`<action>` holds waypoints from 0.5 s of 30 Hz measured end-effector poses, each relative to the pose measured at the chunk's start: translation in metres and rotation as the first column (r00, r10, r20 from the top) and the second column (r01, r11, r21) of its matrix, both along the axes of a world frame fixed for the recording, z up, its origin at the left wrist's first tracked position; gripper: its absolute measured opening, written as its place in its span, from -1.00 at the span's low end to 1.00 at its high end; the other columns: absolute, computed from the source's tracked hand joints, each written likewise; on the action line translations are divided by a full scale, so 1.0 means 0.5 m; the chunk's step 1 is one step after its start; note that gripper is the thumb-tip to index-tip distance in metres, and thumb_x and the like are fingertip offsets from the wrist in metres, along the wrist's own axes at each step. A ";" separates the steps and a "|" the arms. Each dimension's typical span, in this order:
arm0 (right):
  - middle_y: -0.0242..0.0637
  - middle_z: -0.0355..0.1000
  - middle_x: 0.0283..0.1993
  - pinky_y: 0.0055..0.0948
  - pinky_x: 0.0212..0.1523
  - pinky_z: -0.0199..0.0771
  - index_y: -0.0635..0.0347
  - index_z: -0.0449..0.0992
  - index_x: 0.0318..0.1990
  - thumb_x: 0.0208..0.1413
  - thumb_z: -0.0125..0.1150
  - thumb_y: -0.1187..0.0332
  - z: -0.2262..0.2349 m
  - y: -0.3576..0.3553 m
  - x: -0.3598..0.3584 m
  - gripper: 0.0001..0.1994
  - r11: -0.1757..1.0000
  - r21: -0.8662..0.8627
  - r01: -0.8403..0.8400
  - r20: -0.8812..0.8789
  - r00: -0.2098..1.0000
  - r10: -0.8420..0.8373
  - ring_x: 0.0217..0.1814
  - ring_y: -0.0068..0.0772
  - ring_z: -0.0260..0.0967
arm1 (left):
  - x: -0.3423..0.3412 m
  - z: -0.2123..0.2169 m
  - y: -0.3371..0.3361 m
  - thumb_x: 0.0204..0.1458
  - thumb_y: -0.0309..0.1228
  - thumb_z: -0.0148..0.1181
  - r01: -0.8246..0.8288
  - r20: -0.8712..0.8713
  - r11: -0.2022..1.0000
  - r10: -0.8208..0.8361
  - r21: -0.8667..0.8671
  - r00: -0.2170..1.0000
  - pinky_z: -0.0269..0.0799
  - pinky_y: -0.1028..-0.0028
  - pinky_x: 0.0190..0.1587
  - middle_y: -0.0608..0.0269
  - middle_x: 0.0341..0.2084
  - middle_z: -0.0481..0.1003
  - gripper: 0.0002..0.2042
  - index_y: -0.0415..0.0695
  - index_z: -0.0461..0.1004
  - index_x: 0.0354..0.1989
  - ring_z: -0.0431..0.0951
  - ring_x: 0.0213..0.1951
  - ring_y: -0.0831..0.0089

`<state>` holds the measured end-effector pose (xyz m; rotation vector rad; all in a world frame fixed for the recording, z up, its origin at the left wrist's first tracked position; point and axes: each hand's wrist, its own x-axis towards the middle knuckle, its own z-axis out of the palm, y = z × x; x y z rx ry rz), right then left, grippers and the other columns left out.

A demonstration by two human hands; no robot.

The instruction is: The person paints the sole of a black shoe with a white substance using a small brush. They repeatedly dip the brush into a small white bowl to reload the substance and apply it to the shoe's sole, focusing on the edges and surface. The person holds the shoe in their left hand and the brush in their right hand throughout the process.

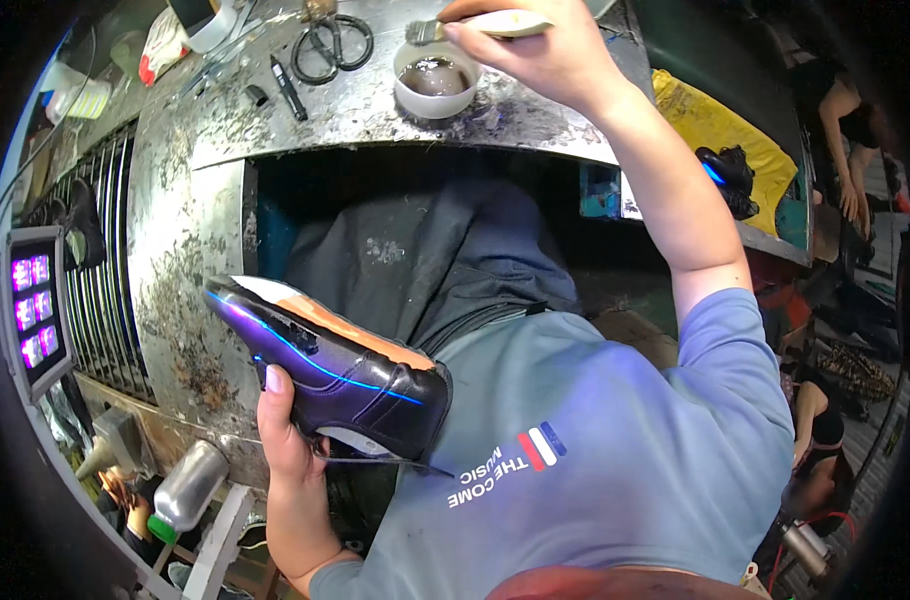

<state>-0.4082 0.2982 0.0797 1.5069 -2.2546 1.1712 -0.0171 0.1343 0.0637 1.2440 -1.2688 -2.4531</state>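
My left hand (283, 425) grips a black shoe (360, 375) over my lap, with the thumb along its side. The shoe is tilted, and a white and orange strip runs along its underside edge. A thin blue line of light crosses its upper. Up at the bench, my right hand (550, 60) is closed around a brush (513, 23) with a pale handle. The bristle end is at the far rim of a translucent white bowl (430, 103) that holds dark, shiny liquid. Whether the bristles touch the rim I cannot tell.
Black-handled scissors (327, 72), a black marker (289, 90) and its loose cap (256, 95) lie on the stained metal bench (215, 130). A lit screen (37, 310) and slatted rack (115, 290) stand left. Another black shoe (730, 178) sits on yellow cloth (695, 110) at right. Other people are beyond.
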 end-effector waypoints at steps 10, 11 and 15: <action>-0.24 0.62 -0.22 -0.43 -0.13 0.55 0.21 0.66 -0.19 0.08 0.37 0.39 0.024 -0.012 0.050 -0.84 0.897 -0.167 -0.410 0.242 0.865 0.440 -0.18 -0.39 0.59 | -0.026 0.029 0.023 0.28 0.02 0.05 0.039 -0.041 0.998 -0.041 -0.047 0.998 0.57 0.27 0.03 0.08 0.01 0.54 -0.43 -0.20 0.31 0.24 0.61 -0.04 0.28; -0.26 0.62 -0.24 -0.43 -0.16 0.56 0.17 0.67 -0.20 0.07 0.38 0.36 0.030 -0.024 0.067 -0.84 0.846 -0.204 -0.493 0.150 0.838 0.525 -0.22 -0.38 0.59 | -0.028 0.031 0.025 0.27 0.02 0.06 0.044 -0.032 0.997 -0.046 -0.060 0.998 0.57 0.27 0.04 0.08 0.00 0.54 -0.42 -0.21 0.31 0.24 0.61 -0.04 0.28; -0.27 0.60 -0.38 -0.39 -0.27 0.58 0.14 0.67 -0.33 -0.01 0.45 0.29 0.050 -0.043 0.170 -0.84 0.750 -0.263 -0.606 0.289 0.693 0.661 -0.33 -0.29 0.60 | -0.030 0.039 0.027 0.26 0.01 0.08 0.093 -0.004 0.992 -0.093 -0.090 0.996 0.55 0.26 0.06 0.06 0.01 0.54 -0.41 -0.23 0.30 0.25 0.61 -0.03 0.28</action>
